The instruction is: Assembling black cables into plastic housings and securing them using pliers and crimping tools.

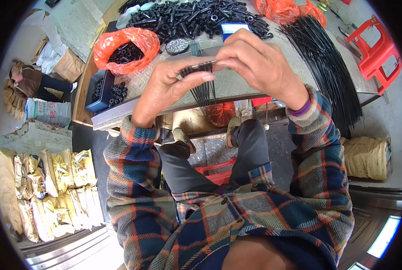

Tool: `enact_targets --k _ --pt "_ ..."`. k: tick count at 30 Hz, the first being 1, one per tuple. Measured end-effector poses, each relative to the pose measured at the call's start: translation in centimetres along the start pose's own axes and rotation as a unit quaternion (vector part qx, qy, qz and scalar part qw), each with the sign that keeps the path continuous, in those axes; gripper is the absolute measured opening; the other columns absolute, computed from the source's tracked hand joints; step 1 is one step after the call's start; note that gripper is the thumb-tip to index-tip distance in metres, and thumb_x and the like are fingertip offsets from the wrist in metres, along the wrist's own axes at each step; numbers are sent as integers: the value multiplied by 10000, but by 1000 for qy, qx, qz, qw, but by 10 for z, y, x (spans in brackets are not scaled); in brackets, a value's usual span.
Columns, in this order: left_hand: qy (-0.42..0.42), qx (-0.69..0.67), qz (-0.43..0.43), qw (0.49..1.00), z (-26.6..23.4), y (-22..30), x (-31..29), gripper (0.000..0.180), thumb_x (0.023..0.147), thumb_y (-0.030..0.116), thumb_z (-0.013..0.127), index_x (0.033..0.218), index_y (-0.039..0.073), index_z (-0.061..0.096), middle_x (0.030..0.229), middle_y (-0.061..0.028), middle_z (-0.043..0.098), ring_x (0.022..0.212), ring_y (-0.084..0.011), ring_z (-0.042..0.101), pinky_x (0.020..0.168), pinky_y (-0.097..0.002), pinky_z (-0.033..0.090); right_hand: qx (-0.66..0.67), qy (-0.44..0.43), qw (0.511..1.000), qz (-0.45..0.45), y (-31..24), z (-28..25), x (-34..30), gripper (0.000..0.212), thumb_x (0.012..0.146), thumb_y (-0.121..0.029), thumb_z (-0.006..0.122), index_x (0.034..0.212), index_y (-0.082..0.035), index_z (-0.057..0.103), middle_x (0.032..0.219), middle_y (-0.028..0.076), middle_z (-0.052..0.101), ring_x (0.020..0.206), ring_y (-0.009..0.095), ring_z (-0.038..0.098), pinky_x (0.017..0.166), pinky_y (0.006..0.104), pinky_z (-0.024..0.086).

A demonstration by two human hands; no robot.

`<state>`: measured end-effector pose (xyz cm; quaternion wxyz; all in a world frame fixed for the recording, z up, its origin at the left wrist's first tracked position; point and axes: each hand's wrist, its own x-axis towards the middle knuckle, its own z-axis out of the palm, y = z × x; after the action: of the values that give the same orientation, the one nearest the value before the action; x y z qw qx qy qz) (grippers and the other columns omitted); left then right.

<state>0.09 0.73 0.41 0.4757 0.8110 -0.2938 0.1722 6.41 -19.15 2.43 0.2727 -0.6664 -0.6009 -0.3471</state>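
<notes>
My left hand [162, 83] is closed around a bundle of thin black rods [203, 96], thumb across the front. Dark ends of the rods sit side by side between thumb and fingers, and the rods hang toward the table's front edge. Against that row, my right hand [266, 65] is closed in a pinch at the left fingertips. Whatever it pinches is mostly hidden by the fingers. Behind the hands spreads a heap of small black tubular parts [187, 20]. A round dish of small shiny pieces [177, 46] stands just beyond my left hand.
An orange plastic bag [103, 47] of black parts lies at the left of the table, beside a blue bin [97, 96]. Long black rods [324, 67] lie along the right side. A red stool [376, 51] stands beyond the right edge. Filled sacks [59, 193] line the left floor.
</notes>
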Motion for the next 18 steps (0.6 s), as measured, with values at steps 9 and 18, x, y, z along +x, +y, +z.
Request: enact_targets --k 9,18 --pt "23 90 73 993 1 -8 -2 434 643 273 715 984 21 626 797 -123 625 653 -255 591 578 -308 463 8 -9 1000 10 -10 3 4 289 725 -79 654 1003 -74 575 863 69 521 636 202 562 488 278 447" --pt "-95 305 20 947 36 -43 -31 656 571 428 750 1119 118 566 1149 -111 545 1065 -267 517 938 -423 377 -70 -89 992 -54 -34 -1 16 172 697 -169 618 851 -122 556 770 17 471 611 154 538 490 267 411"
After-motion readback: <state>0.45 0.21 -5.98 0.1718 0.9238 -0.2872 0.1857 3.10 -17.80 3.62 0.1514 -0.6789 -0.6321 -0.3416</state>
